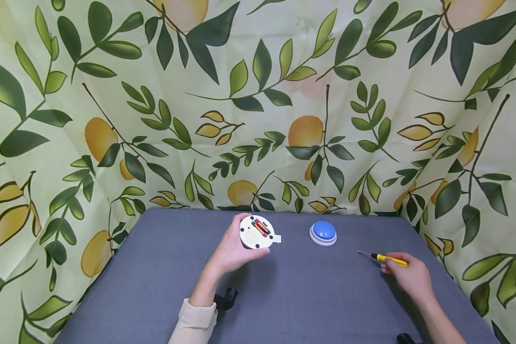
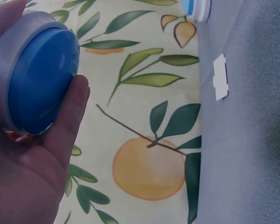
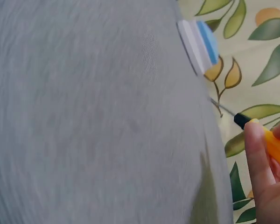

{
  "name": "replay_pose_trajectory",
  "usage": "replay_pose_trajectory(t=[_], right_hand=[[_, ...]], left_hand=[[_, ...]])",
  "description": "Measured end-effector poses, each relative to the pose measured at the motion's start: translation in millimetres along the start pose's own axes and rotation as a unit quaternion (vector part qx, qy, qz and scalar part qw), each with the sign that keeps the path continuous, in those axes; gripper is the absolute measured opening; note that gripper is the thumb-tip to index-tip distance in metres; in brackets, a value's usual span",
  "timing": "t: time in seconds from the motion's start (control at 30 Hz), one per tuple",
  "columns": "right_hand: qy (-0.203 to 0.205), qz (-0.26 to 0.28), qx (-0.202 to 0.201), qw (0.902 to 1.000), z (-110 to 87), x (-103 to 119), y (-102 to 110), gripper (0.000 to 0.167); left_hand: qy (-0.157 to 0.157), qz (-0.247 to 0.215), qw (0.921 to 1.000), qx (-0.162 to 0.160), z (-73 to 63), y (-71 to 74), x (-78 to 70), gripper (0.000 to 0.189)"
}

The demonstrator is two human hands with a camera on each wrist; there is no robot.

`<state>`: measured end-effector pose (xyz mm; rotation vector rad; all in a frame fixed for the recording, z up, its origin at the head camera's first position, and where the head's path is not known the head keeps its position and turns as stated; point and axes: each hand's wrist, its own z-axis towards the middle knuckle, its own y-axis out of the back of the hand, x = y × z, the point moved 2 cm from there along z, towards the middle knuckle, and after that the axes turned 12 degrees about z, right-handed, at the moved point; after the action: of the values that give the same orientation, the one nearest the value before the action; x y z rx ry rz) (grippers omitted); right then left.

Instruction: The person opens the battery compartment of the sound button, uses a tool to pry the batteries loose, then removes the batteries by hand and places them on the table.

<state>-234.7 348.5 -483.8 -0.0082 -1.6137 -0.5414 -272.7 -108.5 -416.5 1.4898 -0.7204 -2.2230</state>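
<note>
My left hand (image 1: 231, 249) grips a round white push button (image 1: 251, 237) by its rim, its underside facing the head camera. Batteries (image 1: 261, 228) show in the uncovered compartment beside a patch of speaker holes. From the left wrist view, the blue dome (image 2: 44, 79) of this button is seen, with a finger against it. Over on the right, my right hand (image 1: 410, 277) holds a small screwdriver (image 1: 391, 260) by its yellow handle, the thin metal shaft pointing left. A white battery cover (image 2: 220, 77) lies on the table, partly hidden behind the held button in the head view.
A second blue-domed push button (image 1: 324, 233) stands upright on the grey cloth-covered table (image 1: 318, 296), between the two hands and farther back. Behind the table hangs a leaf-and-fruit patterned curtain (image 1: 266, 119), which also runs along both sides.
</note>
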Motion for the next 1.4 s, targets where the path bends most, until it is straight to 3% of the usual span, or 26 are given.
replay_pose_trajectory(t=[0.17,0.4,0.9,1.2,1.4], right_hand=[[-0.027,0.107,0.012,0.9939,-1.3,3,-11,0.04],[0.015,0.181,0.071,0.9808,-2.8,10,-28,0.038],[0.002,0.246,0.123,0.9615,-11.9,36,-59,0.046],[0.064,0.272,0.162,0.9466,-25.6,72,-75,0.044],[0.107,0.308,0.189,0.9265,-36.7,93,-79,0.026]], left_hand=[[-0.001,0.0,1.0,0.002,-0.5,-1.0,0.1,0.101],[-0.006,0.002,1.0,0.003,0.6,-1.7,-0.5,0.103],[-0.005,0.007,0.9999,0.006,1.3,-4.3,0.1,0.102],[-0.014,0.01,0.9998,0.007,4.1,-5.7,-1.8,0.101],[-0.011,0.015,0.9998,0.012,1.8,-9.6,-0.2,0.1]])
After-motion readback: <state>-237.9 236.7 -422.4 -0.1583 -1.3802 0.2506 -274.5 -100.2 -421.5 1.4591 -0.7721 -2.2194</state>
